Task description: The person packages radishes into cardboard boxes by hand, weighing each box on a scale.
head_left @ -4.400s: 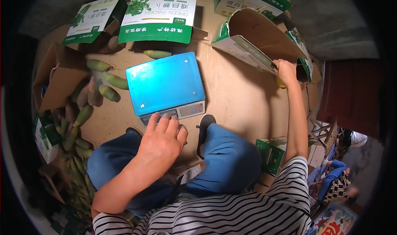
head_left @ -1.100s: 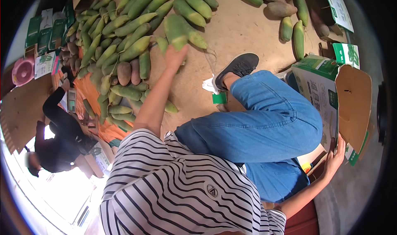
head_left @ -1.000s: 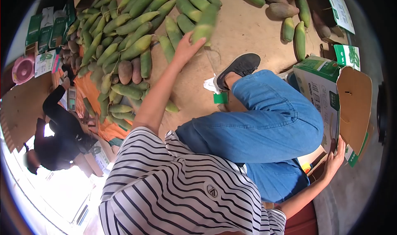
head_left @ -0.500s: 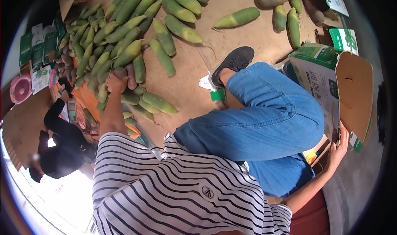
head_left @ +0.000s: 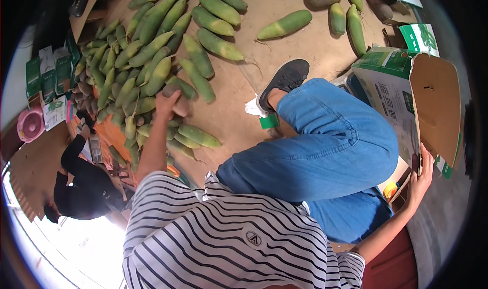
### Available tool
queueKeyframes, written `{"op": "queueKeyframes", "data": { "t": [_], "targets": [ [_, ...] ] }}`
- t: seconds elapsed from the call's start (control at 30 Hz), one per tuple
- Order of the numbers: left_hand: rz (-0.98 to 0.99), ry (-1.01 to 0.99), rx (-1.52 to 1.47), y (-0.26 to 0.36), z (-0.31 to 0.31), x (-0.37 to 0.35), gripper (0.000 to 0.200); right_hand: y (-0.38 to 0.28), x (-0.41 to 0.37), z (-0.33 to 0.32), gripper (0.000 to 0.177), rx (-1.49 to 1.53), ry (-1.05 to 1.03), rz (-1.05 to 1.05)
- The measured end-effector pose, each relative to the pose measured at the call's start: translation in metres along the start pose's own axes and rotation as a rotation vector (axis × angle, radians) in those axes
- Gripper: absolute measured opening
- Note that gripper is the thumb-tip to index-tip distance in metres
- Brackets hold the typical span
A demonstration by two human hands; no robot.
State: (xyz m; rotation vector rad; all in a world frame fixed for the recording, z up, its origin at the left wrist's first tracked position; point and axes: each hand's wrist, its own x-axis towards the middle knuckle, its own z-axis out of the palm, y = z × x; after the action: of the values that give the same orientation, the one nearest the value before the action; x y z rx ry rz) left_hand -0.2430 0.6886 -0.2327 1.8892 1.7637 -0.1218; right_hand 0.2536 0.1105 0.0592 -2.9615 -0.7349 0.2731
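Over the right edge of the radish pile, my left hand [head_left: 163,107] is closed around a reddish-brown radish [head_left: 181,106], with a dark rounded end showing above the fingers. Long green radishes [head_left: 158,76] are heaped just beyond it, and a few more, such as a green radish [head_left: 199,135], lie beside my wrist. On my other side, my right hand [head_left: 420,179] grips the near edge of an upright cardboard box [head_left: 382,80], printed white and green, its brown flap folded outward. The box's interior is mostly hidden from this angle.
My bent leg in blue trousers [head_left: 315,141] lies between the pile and the box. Single radishes, including a green radish [head_left: 284,24], are spread on the cardboard floor sheet [head_left: 229,111]. A person in black [head_left: 84,187] works at far left near a pink basin [head_left: 31,125].
My left hand has moved right, taking the reddish-brown radish off the pile's edge. My right hand stays at the box edge. The view has shifted slightly.
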Motion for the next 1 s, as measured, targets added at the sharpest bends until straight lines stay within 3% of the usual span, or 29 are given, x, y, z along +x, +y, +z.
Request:
{"op": "queueKeyframes", "data": {
  "t": [0.07,0.2,0.3,0.37,0.43,0.53,0.63,0.83,1.0],
  "targets": [
    [0.212,-0.009,-0.173,0.078,-0.006,-0.035,0.072,-0.001,0.001,-0.002,0.050,0.003,0.009,0.003],
    [0.356,-0.264,-0.544,0.160,0.005,-0.030,0.076,0.003,0.003,0.000,0.039,-0.018,0.030,-0.048],
    [0.533,-0.015,-0.176,0.154,-0.004,0.009,0.075,0.010,0.006,0.001,0.037,-0.022,0.046,-0.063],
    [0.620,0.201,0.427,0.076,0.012,0.062,0.080,0.009,0.006,0.001,0.039,-0.046,0.049,-0.056],
    [0.408,0.132,0.688,0.061,0.000,0.060,0.081,0.006,0.005,0.001,0.040,-0.049,0.059,-0.040],
    [0.254,0.085,0.832,0.068,0.005,0.067,0.076,0.010,0.005,0.004,0.042,-0.069,0.075,-0.066],
    [0.287,0.107,0.960,0.086,0.008,0.057,0.066,0.006,0.007,0.003,0.042,-0.068,0.082,-0.063],
    [0.674,0.234,0.448,0.141,0.011,0.027,0.069,0.005,0.007,0.002,0.041,-0.064,0.084,-0.053],
    [0.936,0.219,0.029,0.250,0.019,-0.040,0.067,0.013,0.010,0.000,0.038,-0.099,0.089,-0.070]
  ]
}}
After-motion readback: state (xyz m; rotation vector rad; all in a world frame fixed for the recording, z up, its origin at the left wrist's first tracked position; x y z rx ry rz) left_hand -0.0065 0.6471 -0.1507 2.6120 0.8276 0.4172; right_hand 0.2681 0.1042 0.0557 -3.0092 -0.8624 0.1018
